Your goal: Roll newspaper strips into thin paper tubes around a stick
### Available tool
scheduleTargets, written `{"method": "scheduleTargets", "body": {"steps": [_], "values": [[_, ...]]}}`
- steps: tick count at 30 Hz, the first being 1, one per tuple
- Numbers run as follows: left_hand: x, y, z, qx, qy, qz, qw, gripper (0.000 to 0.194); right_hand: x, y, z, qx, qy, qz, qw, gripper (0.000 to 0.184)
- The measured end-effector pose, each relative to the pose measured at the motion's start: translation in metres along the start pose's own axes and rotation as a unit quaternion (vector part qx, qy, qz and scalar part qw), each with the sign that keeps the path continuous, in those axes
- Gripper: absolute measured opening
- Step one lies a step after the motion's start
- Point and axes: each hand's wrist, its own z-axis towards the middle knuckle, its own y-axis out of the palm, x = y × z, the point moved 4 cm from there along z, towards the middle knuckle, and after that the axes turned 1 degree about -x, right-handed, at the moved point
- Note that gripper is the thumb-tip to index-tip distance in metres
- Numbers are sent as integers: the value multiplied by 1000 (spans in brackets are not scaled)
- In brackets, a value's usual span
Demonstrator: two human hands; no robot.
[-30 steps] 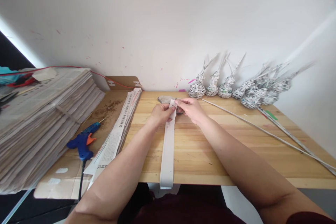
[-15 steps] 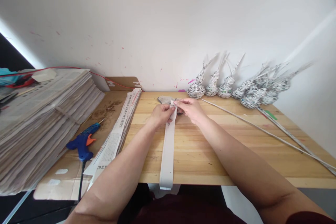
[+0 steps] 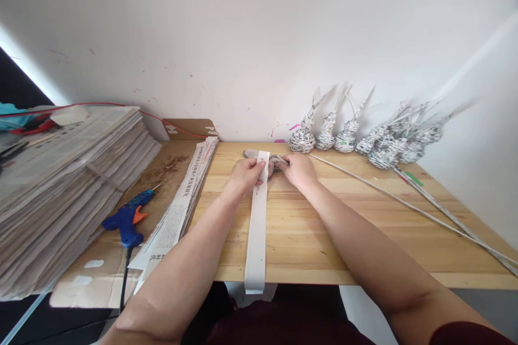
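A long white paper strip [image 3: 256, 242] runs toward me over the tabletop, its near end hanging past the front edge. Near its far end, my left hand [image 3: 246, 175] pinches it between thumb and fingers. A crumpled grey cloth [image 3: 278, 160] lies behind and beside that end, partly covered by the paper. The fingers of my right hand [image 3: 300, 171] are closed on the cloth's right part, just right of the strip. Some of those fingertips are hidden.
Left stand a tied newspaper stack [image 3: 101, 172], a blue glue gun [image 3: 128, 218] on cardboard and a pile of cut newspaper strips [image 3: 184, 194]. Several woven paper gourd shapes [image 3: 301, 140] line the wall at back right. Long thin paper rods [image 3: 388, 191] cross the table's right side.
My right hand has let go of the strip's far end and moved down onto the grey cloth, now bunched up more. My left hand still pinches the strip.
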Motion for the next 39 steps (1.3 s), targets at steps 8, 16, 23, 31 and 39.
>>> {"method": "scheduleTargets", "body": {"steps": [8,16,23,31,39], "values": [[-3,2,2,-31,3,-2,1000,31,0,-4,-3,9,35,-54,998,49],[-7,0,6,-18,17,-5,1000,32,-7,-20,-4,169,-41,84,981,28],[-6,-1,5,-15,42,36,998,29,-10,-7,-1,-30,94,440,893,26],[-7,-1,6,-37,78,93,992,33,-17,-6,-6,-63,148,544,823,37],[-5,0,5,-43,66,82,994,32,-18,-7,-6,-86,171,557,808,29]]}}
